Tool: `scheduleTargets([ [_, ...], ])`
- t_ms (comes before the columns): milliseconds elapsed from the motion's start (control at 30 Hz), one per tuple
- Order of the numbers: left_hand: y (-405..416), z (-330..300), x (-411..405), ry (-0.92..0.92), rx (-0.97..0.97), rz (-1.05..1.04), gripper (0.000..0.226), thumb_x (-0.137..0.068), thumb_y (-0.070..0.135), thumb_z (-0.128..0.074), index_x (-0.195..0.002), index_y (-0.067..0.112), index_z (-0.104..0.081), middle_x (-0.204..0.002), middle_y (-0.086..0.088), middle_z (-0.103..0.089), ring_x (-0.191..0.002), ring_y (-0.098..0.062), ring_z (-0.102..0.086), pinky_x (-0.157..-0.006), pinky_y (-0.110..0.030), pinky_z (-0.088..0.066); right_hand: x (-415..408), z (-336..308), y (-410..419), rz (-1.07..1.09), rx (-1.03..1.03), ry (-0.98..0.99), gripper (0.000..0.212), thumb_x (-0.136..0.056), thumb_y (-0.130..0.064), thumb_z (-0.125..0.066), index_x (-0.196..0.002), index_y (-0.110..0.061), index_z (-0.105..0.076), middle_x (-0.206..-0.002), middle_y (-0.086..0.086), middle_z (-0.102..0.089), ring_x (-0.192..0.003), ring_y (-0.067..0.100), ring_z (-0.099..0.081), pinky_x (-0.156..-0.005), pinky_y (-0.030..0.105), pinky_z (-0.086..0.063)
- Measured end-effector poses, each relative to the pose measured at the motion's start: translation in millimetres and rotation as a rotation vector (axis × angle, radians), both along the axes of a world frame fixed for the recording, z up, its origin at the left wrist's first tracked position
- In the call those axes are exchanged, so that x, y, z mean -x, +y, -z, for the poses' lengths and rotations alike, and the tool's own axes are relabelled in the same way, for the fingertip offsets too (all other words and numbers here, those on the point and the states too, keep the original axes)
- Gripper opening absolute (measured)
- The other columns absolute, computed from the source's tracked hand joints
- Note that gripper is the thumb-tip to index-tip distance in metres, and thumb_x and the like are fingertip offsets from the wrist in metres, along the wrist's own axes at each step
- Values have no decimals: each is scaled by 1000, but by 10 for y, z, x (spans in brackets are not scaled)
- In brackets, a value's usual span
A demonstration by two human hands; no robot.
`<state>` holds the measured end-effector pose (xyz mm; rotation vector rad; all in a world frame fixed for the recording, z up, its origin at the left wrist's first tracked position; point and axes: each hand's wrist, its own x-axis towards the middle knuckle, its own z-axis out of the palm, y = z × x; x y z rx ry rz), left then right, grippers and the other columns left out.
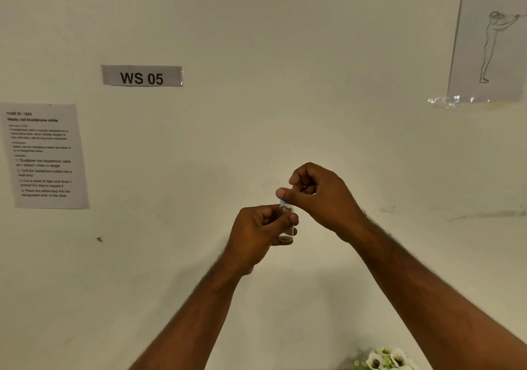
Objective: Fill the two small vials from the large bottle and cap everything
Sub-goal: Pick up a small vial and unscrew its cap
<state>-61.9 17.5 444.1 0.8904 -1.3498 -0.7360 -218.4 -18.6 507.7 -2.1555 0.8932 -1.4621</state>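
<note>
My left hand grips a small clear glass vial upright in front of the wall, at chest height. The vial looks see-through with a dark ring at its base. My right hand sits just above it, thumb and fingers pinching a small blue cap at the vial's mouth. Whether the cap sits fully on the neck cannot be told. The large bottle and the other vial are out of view.
A cream wall fills the view, with a "WS 05" label, a printed instruction sheet at left and a figure drawing at upper right. White artificial flowers peek in at the bottom edge.
</note>
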Motion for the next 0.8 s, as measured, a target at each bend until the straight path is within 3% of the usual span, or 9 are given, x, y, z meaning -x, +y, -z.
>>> scheduleTargets([
  [100,8,3,-21,-6,-2,10,13,-94,15,-74,-97,4,-80,-89,-19,-78,-80,-25,-79,-70,-35,-65,0,17,-11,-50,1,13,24,-76,-35,-86,-80,-25,-66,-65,-18,-65,-56,-2,-57,-54,10,-44],
  [233,15,19,-18,-31,6,-16,17,-93,18,-75,-102,4,-79,-88,-20,-78,-80,-25,-79,-69,-33,-64,1,12,-27,-42,-19,58,8,-82,-22,-77,-84,-26,-70,-75,-10,-72,-64,2,-64,-62,20,-50],
  [333,11,32,-17,-15,7,-22,22,-91,19,-76,-105,3,-78,-90,-21,-78,-81,-26,-79,-69,-33,-65,-5,-3,-15,-56,-27,83,6,-84,-27,-75,-87,-28,-70,-85,-11,-74,-75,7,-70,-69,23,-55],
  [467,20,28,-27,-30,13,-24,20,-92,20,-76,-102,3,-79,-88,-17,-79,-82,-27,-79,-72,-37,-66,-20,-13,43,-38,2,63,28,-74,-45,-84,-87,-29,-65,-87,-13,-71,-71,4,-67,-60,12,-51],
  [567,25,31,-27,-47,18,-24,17,-92,19,-76,-100,4,-79,-87,-16,-79,-81,-27,-79,-70,-35,-65,-25,-6,44,-46,0,75,24,-75,-32,-86,-84,-26,-65,-77,-9,-71,-63,1,-63,-60,16,-51],
  [667,22,60,-35,-38,15,-12,19,-91,18,-76,-103,4,-79,-88,-18,-78,-80,-25,-78,-70,-34,-65,-11,-9,39,-114,-70,49,22,-79,-17,-80,-93,-28,-67,-83,-8,-76,-71,6,-71,-68,26,-57],
  [800,10,120,-35,-34,-2,-28,19,-90,20,-76,-105,8,-79,-88,-15,-79,-78,-22,-78,-68,-31,-64,6,-15,43,-174,-123,24,27,-84,-13,-72,-104,-31,-67,-92,-9,-78,-84,10,-74,-67,20,-56],
])
